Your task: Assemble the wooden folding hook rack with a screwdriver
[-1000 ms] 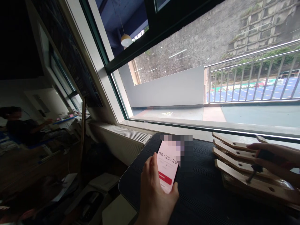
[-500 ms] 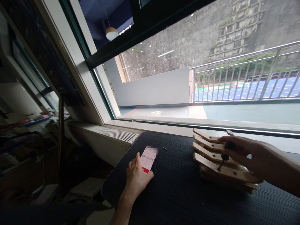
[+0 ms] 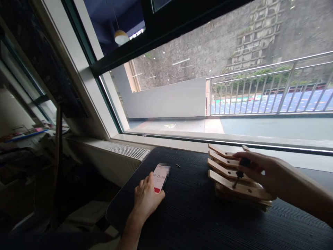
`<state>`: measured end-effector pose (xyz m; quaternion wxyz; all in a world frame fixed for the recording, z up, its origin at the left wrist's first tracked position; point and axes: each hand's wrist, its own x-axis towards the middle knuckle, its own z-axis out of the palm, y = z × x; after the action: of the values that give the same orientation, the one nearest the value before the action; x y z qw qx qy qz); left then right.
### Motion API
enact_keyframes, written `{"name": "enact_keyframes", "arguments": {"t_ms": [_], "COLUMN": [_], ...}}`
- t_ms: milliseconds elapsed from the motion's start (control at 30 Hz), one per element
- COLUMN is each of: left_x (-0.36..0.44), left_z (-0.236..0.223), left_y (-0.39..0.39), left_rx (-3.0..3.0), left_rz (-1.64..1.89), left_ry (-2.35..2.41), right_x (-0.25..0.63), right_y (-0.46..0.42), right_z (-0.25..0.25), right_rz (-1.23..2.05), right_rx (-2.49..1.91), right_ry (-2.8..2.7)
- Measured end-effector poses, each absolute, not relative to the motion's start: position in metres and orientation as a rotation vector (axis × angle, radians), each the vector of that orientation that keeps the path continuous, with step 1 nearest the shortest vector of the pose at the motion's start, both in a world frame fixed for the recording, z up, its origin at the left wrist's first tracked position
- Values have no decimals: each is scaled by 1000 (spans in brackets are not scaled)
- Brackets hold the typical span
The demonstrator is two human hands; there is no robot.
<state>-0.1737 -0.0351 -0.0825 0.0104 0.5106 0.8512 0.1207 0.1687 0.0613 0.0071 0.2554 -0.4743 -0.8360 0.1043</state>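
Note:
On the dark tabletop [image 3: 187,215] lies a phone [image 3: 160,180] whose lit screen shows a timer reading 00:25:29. My left hand [image 3: 146,198] grips its lower part, fingers along the left edge and thumb at the right. Over on the right, my right hand [image 3: 269,171] is closed around the dark handle of a screwdriver [image 3: 244,164]. The screwdriver's tip points down at a hole in the nearest of several curved wooden slats [image 3: 221,177], which sit in a row. Part of the slats is hidden behind my right hand.
A small metal piece [image 3: 178,165] lies on the table beyond the phone. Past the table's far edge runs a window sill [image 3: 187,143] under a large window. A white radiator [image 3: 125,149] stands left of the table.
The whole view has shifted a little, so the table and both hands appear farther left. Both hands keep their holds, and the timer reading is the same.

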Motion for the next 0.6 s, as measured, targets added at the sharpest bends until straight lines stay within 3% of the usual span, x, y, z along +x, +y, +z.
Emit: {"name": "enact_keyframes", "arguments": {"t_ms": [200,333,467,600], "left_x": [-172,-139,-77,-26], "left_z": [-82,-58,-11,16], "left_y": [-37,-37,-24,2], "left_rx": [1614,1889,2359,2597], "left_rz": [404,718,996,772], "left_ry": [2617,2541,1947,1441], "right_x": [169,169,167,168], "right_y": [59,58,53,46], "right_z": [11,13,20,27], "right_rz": [249,285,292,324], "right_rx": [-1230,-1234,-1201,-1106], "right_ry": [-2281,-2287,-2294,-2292]}}
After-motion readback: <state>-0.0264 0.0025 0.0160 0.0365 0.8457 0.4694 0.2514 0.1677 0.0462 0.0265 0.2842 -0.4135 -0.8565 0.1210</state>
